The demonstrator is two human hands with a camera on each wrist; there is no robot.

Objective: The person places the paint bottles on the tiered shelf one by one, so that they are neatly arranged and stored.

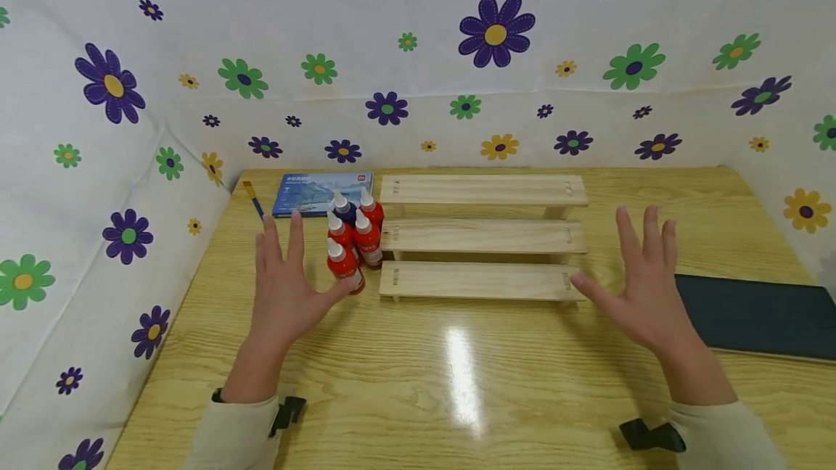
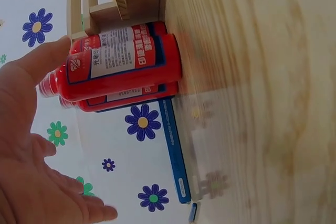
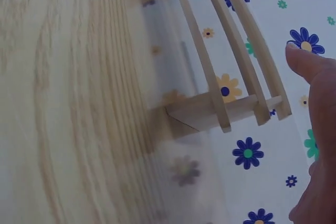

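Observation:
My left hand [image 1: 287,296] hovers over the table with its fingers spread, its thumb by the front red bottle [image 1: 344,267]. That bottle belongs to a cluster of several red bottles and a dark blue bottle [image 1: 344,209], all with white nozzle caps. The left wrist view shows the red bottle [image 2: 123,66] with a printed label beyond the thumb; whether they touch I cannot tell. On the other side, my right hand [image 1: 643,289] is spread too and holds nothing. It is nearest the right end of a three-step wooden rack [image 1: 483,281], seen from the side in the right wrist view.
Behind the bottles lies a blue flat box [image 1: 307,191] with a landscape picture. A paintbrush [image 1: 253,198] lies to its left. A dark rectangular board [image 1: 757,314] lies at the right. Flower-printed white cloth [image 1: 424,71] encloses the wooden table [image 1: 392,383] at the back and sides.

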